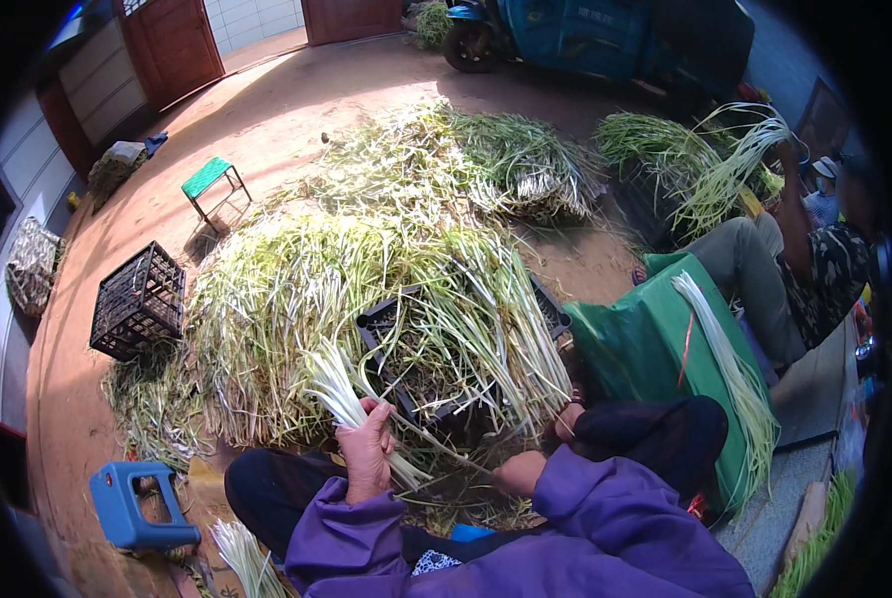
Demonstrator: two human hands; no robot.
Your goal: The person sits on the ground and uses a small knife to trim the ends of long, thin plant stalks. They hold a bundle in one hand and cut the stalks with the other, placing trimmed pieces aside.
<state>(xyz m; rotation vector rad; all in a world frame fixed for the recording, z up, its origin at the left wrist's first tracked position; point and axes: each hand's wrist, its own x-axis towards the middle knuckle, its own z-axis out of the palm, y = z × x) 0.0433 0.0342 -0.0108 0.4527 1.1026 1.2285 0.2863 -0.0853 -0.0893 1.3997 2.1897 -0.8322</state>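
My left hand [370, 448] grips a bundle of pale, trimmed leafy-vegetable stalks [337, 385], their white ends pointing up and away from me. One thin stalk [442, 442] slants from this bundle down to my right hand [519, 472], which is closed at its lower end; its fingertips are hidden. Just beyond both hands, long untrimmed green stalks [483, 314] lie across a black plastic crate [381, 321]. A large heap of similar stalks [281, 321] spreads to the left of the crate.
At left stand an empty black crate [138, 299], a blue plastic stool [139, 504] and a green-topped stool [207, 178]. White stalks [246, 557] lie lower left. Right, a green sheet [625, 336] bears a long bunch [726, 359]. Another person [760, 261] sits beyond; a blue three-wheeler [573, 37] stands behind.
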